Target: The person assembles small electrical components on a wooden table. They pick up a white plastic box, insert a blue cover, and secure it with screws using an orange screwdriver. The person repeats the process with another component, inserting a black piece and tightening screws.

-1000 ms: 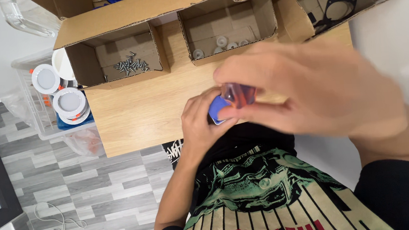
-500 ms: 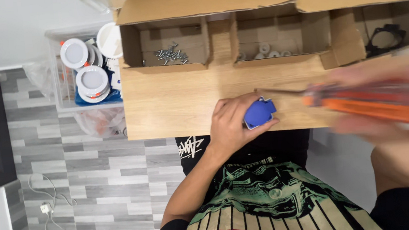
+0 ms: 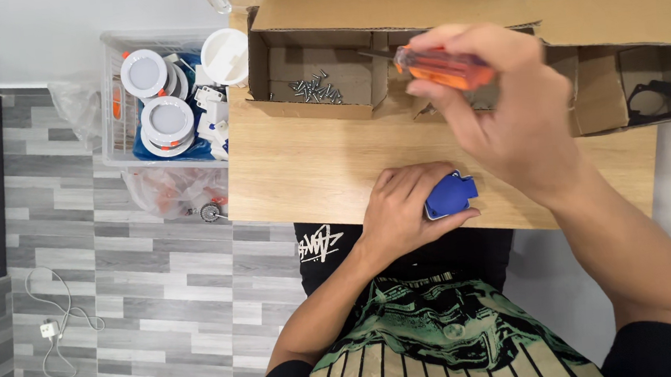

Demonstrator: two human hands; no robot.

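The left hand is wrapped tight around a small blue plastic part and presses it down near the front edge of the wooden table. The right hand is up above the cardboard box of screws, with its fingers squeezed around an orange screwdriver.

Count: two hands, left and right; one blue part; one orange screwdriver; three round white lamps at 10 o'clock.
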